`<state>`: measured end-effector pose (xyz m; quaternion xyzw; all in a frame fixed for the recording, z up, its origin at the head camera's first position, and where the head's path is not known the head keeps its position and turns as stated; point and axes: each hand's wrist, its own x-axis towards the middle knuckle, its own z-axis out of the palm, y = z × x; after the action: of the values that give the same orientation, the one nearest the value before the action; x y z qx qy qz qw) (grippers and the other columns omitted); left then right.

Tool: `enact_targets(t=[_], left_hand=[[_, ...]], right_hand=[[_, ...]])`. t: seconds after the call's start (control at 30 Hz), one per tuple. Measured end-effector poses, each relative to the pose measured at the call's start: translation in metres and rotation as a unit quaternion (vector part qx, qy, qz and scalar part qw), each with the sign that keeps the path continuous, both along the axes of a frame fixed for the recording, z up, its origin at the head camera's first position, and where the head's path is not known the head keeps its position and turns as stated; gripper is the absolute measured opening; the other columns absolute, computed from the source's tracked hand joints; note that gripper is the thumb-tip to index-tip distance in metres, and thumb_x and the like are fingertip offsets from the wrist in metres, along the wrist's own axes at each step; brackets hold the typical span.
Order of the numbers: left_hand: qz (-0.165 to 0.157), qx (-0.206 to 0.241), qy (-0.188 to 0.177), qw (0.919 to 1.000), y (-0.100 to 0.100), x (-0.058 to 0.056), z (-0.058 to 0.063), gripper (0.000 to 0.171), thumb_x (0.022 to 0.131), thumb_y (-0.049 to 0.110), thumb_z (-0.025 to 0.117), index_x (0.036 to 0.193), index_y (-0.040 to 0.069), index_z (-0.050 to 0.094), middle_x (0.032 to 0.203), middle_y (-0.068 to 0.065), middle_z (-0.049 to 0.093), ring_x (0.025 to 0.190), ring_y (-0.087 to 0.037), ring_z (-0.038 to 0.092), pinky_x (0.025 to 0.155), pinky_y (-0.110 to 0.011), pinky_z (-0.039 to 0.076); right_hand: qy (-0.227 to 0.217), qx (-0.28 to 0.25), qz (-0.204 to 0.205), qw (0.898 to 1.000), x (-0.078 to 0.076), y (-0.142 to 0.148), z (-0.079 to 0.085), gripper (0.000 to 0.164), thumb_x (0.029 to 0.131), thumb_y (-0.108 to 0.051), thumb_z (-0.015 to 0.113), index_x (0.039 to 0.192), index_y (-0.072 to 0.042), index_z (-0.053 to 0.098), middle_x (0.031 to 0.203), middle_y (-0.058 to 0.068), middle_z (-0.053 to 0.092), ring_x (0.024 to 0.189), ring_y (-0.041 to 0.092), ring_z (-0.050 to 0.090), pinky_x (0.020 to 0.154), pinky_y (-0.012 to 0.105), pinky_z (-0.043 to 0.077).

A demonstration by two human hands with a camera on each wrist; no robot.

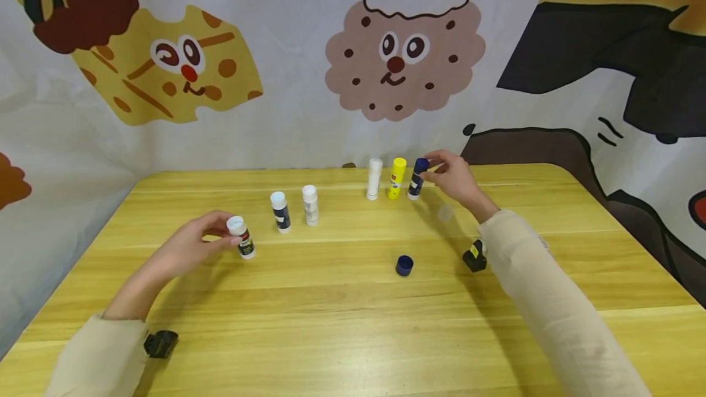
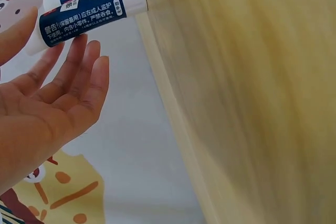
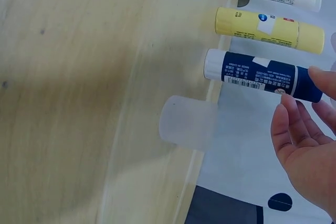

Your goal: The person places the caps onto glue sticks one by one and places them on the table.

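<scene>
My left hand (image 1: 190, 247) pinches the upper part of an upright navy-and-white glue stick (image 1: 246, 245) at the left of the table. In the left wrist view, the thumb and fingertips meet this glue stick (image 2: 84, 22) near its white upper end. At the back right, my right hand (image 1: 455, 179) pinches the navy cap of another upright glue stick (image 1: 416, 181). The right wrist view shows the thumb on that cap, with fingertips at the side of the glue stick (image 3: 252, 72). A yellow glue stick (image 1: 396, 179) and a white one (image 1: 374, 180) stand beside it.
Between the hands stand a navy glue stick with a white top (image 1: 280, 213) and a white glue stick (image 1: 311, 207). A loose navy cap (image 1: 404, 266) lies nearer me. A translucent cap (image 1: 445, 213) sits below my right hand. A printed curtain (image 1: 298, 109) hangs behind the table.
</scene>
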<state>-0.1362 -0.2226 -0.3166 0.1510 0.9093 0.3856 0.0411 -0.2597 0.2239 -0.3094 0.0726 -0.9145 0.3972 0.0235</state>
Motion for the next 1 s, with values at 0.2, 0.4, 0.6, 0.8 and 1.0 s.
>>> enact_targets(t=[0.2,0.4,0.6,0.8,1.0], left_hand=[[-0.005,-0.001,0.006,1.0,0.001,-0.002,-0.001,0.031,0.091,0.02,0.059,0.113,-0.002,0.054,0.104,-0.014,0.06,0.101,-0.034,0.055,0.08,-0.047,0.043],[-0.003,-0.003,0.002,1.0,0.001,-0.002,-0.001,0.032,0.091,0.02,0.058,0.114,-0.003,0.053,0.103,-0.014,0.06,0.1,-0.034,0.055,0.078,-0.044,0.044],[0.0,-0.008,-0.003,1.0,0.001,-0.002,-0.001,0.033,0.092,0.019,0.057,0.115,-0.004,0.052,0.105,-0.015,0.06,0.1,-0.034,0.054,0.08,-0.047,0.043],[-0.001,-0.006,0.001,1.0,0.001,-0.002,-0.003,0.032,0.091,0.017,0.057,0.115,-0.003,0.053,0.105,-0.015,0.06,0.099,-0.034,0.054,0.08,-0.047,0.043],[-0.007,-0.001,0.006,1.0,0.0,-0.003,-0.004,0.031,0.091,0.018,0.057,0.114,-0.003,0.053,0.103,-0.014,0.06,0.098,-0.033,0.055,0.077,-0.043,0.045]], right_hand=[[0.008,0.001,0.006,1.0,0.003,0.003,0.004,0.044,0.088,-0.014,0.062,0.127,-0.001,0.048,0.115,0.019,0.053,0.094,0.031,0.051,0.077,0.041,0.046],[0.02,0.005,0.013,1.0,0.008,0.005,0.008,0.042,0.088,-0.014,0.062,0.125,0.0,0.049,0.112,0.018,0.053,0.093,0.03,0.052,0.076,0.039,0.047],[0.023,0.01,0.027,0.999,0.014,0.007,0.011,0.038,0.088,-0.012,0.062,0.121,0.001,0.051,0.107,0.017,0.055,0.089,0.027,0.054,0.073,0.036,0.047],[0.004,0.023,0.066,0.998,0.022,0.008,0.014,0.037,0.089,-0.014,0.061,0.121,0.0,0.051,0.108,0.016,0.056,0.09,0.027,0.055,0.075,0.038,0.048],[0.004,0.029,0.126,0.992,0.034,0.003,0.015,0.037,0.087,-0.012,0.063,0.12,0.0,0.053,0.108,0.017,0.058,0.088,0.025,0.057,0.073,0.037,0.048]])
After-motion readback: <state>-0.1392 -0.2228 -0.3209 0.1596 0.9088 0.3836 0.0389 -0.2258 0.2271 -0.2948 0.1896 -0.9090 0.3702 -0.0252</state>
